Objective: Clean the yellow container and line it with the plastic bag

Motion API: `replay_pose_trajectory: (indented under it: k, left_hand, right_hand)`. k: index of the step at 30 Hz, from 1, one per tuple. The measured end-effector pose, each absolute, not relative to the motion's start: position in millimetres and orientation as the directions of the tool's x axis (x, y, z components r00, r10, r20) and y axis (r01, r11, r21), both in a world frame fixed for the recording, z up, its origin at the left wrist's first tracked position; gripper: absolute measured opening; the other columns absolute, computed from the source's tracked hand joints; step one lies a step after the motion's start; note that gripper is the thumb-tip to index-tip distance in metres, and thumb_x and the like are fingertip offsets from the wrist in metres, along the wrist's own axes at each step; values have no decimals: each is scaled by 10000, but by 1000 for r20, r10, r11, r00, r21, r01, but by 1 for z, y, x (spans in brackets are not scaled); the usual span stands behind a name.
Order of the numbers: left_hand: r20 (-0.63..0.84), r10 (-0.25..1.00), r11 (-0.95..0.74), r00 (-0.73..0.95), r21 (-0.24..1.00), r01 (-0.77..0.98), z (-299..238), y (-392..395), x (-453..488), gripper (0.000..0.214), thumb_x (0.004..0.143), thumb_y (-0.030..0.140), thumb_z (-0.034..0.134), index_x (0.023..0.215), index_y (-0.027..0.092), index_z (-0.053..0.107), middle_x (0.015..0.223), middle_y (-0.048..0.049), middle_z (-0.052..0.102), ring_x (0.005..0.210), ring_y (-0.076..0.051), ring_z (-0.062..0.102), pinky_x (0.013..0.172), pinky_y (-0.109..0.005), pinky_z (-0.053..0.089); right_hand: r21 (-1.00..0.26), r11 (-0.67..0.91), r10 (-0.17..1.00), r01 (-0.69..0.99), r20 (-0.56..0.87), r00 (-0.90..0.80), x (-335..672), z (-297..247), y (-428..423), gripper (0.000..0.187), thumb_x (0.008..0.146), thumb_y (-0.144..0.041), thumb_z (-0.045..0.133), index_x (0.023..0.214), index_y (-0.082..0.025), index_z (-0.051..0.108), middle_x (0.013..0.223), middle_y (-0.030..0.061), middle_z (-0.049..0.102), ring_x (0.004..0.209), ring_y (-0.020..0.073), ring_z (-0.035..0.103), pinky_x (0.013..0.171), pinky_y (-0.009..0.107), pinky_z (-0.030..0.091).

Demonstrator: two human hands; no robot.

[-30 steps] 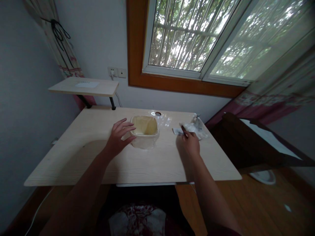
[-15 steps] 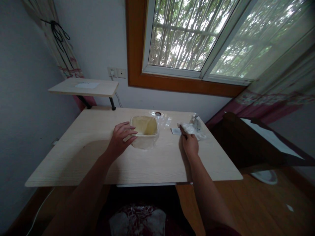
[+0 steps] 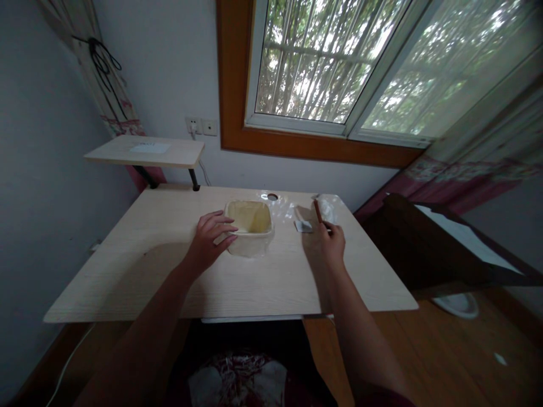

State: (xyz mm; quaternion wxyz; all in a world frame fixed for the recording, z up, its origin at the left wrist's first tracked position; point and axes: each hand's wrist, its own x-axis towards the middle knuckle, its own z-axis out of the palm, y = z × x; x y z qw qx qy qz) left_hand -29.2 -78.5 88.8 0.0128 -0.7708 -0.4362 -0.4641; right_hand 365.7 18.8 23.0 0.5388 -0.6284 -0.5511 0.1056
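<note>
A clear plastic container with a pale yellowish inside stands open on the desk. My left hand rests at its left side, fingers over the rim and thumb at the near edge, holding it. My right hand is closed around a slim reddish-brown stick, which points up and away from me; its far end is too blurred to make out. Just left of the stick lies a small white packet or card. Behind the stick is crumpled clear plastic.
The light wooden desk has a raised shelf at its back left, bearing a white paper. Thin clear plastic film lies behind the container, near a cable hole. A dark brown surface stands to the right.
My right hand has shifted slightly right with the brown stick, which now stands out more clearly. The crumpled plastic now lies farther back. My left hand and the container have stayed put.
</note>
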Motion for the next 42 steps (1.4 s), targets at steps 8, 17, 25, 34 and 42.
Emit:
replay_pose_trajectory:
  k: [8, 17, 25, 34, 42]
  left_hand:
    - [722, 664, -615, 192, 382, 690, 90, -79, -29, 144, 907, 325, 694, 1030, 258, 730, 1157, -50, 712, 1270, -265, 547, 1085, -513, 428]
    - [727, 658, -619, 198, 373, 691, 87, -78, -29, 144, 903, 313, 698, 1034, 262, 727, 1163, -44, 708, 1267, -260, 544, 1082, -499, 427]
    - [733, 652, -626, 192, 378, 682, 90, -79, -29, 136, 900, 308, 700, 1026, 262, 727, 1154, -44, 712, 1259, -258, 548, 1076, -493, 433]
    - [718, 671, -612, 183, 399, 683, 90, -80, -28, 150, 911, 326, 684, 1041, 259, 718, 1167, -50, 709, 1276, -260, 546, 1089, -501, 427]
    - [719, 689, -582, 93, 471, 663, 99, -83, -31, 167, 969, 311, 581, 1061, 247, 704, 1179, -64, 696, 1253, -240, 567, 1081, -487, 441]
  right_hand:
    - [-883, 266, 820, 386, 418, 390, 362, 26, 17, 268, 858, -428, 635, 977, -201, 713, 967, 77, 644, 893, 230, 595, 852, 457, 469]
    - [-878, 330, 843, 346, 439, 310, 362, 23, 15, 296, 864, -464, 656, 997, -207, 721, 983, 65, 651, 910, 223, 589, 877, 459, 463]
    - [-924, 337, 872, 181, 379, 309, 360, 36, 10, 373, 821, -497, 690, 1044, -199, 716, 916, 21, 673, 824, 175, 586, 748, 319, 458]
    - [-843, 495, 848, 209, 521, 95, 333, 71, -7, 238, 875, -425, 685, 1030, -247, 720, 1005, 26, 640, 952, 198, 601, 854, 345, 477]
    - [-569, 691, 712, 446, 642, -284, 299, 109, -30, 186, 982, -329, 575, 1105, -280, 705, 1013, 67, 604, 988, 242, 593, 858, 414, 510]
